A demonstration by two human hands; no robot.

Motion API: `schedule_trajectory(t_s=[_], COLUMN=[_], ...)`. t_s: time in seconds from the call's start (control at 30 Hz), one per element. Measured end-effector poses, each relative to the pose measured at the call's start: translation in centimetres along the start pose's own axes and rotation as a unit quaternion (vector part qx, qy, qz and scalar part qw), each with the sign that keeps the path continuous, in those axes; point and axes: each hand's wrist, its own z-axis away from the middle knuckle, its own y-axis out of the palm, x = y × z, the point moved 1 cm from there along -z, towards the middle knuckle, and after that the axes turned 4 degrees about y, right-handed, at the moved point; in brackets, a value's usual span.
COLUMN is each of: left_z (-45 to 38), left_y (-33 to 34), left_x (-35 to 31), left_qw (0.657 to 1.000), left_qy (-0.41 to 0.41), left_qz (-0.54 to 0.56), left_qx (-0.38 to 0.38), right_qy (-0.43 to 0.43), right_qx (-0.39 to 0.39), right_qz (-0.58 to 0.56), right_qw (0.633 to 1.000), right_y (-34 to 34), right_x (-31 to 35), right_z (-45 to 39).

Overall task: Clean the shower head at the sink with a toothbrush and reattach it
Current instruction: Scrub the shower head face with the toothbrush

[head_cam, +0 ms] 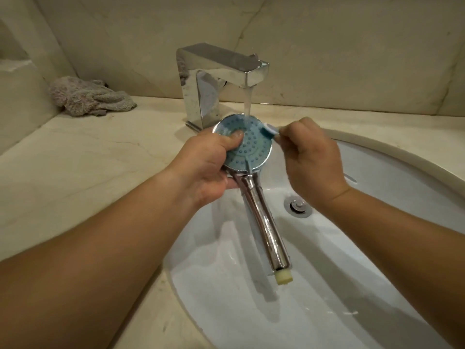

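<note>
Over the white sink (327,285), the left hand (203,162) holds the shower head (251,147) face-up, its grip clamped on the round head with the thumb pressed on the blue nozzle plate; the chrome handle points toward 5 o'clock. Water runs from the chrome faucet (214,79) at 12 o'clock onto the plate's far edge. The right hand (312,159) pinches a toothbrush (270,131), bristles touching the plate's rim at 2 o'clock. A crumpled grey cloth (88,96) lies on the desk (75,172) at 10 o'clock.
</note>
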Motion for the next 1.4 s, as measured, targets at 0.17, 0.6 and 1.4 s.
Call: schedule_trajectory(t_s=[0.17, 0.6, 1.4], left_z=[0.0, 0.2, 0.7], left_y=[0.0, 0.1, 0.5], left_x=[0.0, 0.1, -0.1], left_qw=[1.0, 1.0, 1.0], left_qy=[0.0, 0.002, -0.009], left_qz=[-0.003, -0.017, -0.012], left_qx=[-0.004, 0.006, 0.013], right_qy=[-0.086, -0.026, -0.041], right_qx=[0.064, 0.043, 0.053], right_qz=[0.006, 0.0, 0.002], right_qw=[0.994, 0.999, 0.998], right_y=[0.5, 0.2, 0.5], right_x=[1.3, 0.9, 1.6], right_z=[1.9, 1.2, 1.4])
